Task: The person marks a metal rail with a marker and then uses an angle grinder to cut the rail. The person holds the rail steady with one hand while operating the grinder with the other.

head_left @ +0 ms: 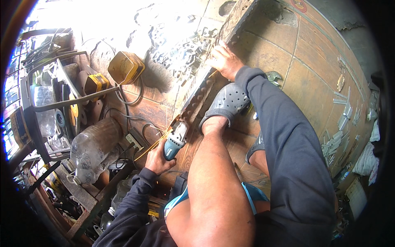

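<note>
My left hand (158, 160) is wrapped round the blue body of an angle grinder (176, 145). The grinder's silver head touches or nearly touches the near end of a long, rusty metal beam (196, 95), and orange sparks streak off down and to the left. The contact point itself is too bright and small to make out. Farther up the beam, my right hand (224, 61) grips its edge, fingers over the top. A grey clog (228, 103) on my foot is set against the beam between my two hands.
Many small cut metal pieces (181, 53) lie beyond the beam. Left are a yellow cut-open container (125, 68), a large clear plastic bottle (92, 150), a metal-framed rack (41, 109) of discs and tools, and loose cables (138, 96). Metal strips (335, 146) litter the floor at right.
</note>
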`<state>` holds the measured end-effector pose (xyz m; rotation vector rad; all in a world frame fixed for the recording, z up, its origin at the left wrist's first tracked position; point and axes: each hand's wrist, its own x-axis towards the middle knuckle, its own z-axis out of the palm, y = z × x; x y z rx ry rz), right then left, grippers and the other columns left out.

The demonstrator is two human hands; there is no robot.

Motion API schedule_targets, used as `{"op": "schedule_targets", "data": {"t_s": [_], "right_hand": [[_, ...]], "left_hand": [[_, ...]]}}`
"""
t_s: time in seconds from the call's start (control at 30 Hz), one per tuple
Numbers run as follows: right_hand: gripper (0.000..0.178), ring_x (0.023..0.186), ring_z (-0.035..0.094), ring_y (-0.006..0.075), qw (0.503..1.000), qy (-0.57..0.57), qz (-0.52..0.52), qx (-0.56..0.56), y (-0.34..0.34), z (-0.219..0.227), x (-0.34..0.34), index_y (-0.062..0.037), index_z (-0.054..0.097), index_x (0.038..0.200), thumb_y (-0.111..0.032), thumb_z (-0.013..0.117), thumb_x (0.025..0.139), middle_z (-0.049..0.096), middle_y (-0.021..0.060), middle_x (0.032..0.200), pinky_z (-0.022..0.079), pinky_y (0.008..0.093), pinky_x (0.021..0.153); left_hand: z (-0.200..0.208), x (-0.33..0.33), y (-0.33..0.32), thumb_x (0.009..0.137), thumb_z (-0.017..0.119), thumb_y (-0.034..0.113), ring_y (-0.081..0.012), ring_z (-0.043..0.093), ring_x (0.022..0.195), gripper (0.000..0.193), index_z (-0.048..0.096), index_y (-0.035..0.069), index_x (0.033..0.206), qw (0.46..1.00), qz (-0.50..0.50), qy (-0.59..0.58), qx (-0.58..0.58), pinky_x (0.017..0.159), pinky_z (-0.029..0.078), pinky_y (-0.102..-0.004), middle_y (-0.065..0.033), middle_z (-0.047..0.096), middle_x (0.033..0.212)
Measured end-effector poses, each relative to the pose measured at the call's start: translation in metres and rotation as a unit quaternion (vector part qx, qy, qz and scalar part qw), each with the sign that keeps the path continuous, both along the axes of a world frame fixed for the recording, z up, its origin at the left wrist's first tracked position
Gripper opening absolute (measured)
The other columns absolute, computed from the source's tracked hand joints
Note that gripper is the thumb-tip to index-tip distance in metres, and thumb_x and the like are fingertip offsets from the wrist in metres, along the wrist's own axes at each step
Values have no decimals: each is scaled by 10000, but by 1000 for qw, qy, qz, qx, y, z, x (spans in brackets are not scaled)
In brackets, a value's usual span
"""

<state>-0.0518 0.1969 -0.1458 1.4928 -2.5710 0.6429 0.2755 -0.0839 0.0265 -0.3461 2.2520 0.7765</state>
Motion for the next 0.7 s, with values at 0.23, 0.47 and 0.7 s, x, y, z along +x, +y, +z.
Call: {"op": "schedule_targets", "data": {"t_s": [0.23, 0.47, 0.7], "right_hand": [[312, 1283, 538, 347, 1000, -6, 1, -6, 0, 2, 0, -170, 728, 1147, -103, 614, 864, 614, 160, 1210, 306, 573, 1229], [309, 1289, 532, 350, 1000, -9, 2, 10, -1, 3, 0, -160, 725, 1146, -99, 607, 868, 612, 160, 1214, 295, 592, 1231], [287, 1306, 516, 324, 1000, 0, 9, 24, 1, 0, -2, -167, 710, 1172, -164, 570, 921, 614, 134, 1211, 249, 561, 1257]], "left_hand": [[-4, 4, -3, 661, 825, 299, -458, 718, 979, 878, 478, -19, 1402, 1000, 0, -25, -18, 866, 573, -486, -299, 715, 1036], [-5, 8, -5, 656, 830, 299, -455, 718, 991, 873, 490, -33, 1388, 999, 4, -38, -21, 875, 574, -483, -311, 713, 1041], [-4, 10, -5, 655, 823, 269, -455, 715, 1017, 860, 492, -40, 1386, 1000, 5, -16, -4, 892, 571, -477, -313, 712, 1052]]}}
